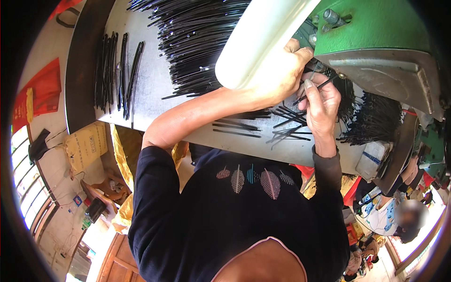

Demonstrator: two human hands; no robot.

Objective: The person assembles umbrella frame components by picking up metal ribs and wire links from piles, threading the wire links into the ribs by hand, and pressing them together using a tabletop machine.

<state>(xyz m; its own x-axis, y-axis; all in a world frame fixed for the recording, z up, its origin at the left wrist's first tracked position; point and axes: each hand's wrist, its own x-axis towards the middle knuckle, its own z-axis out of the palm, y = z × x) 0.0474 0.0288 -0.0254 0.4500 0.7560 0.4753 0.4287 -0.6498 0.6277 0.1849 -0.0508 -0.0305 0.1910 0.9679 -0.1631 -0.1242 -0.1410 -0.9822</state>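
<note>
Grey worktop carries the work; its near edge runs just in front of the person's torso, and the green machine closes off the far right corner. Bare surface lies between the two rod piles. Left hand is closed around the white lever handle, fingers wrapped tight. Right hand has fingers pressed together, pinching one thin black rod beside the machine. Loose black rods lie beneath both hands, too many to count; a large heap lies beyond.
</note>
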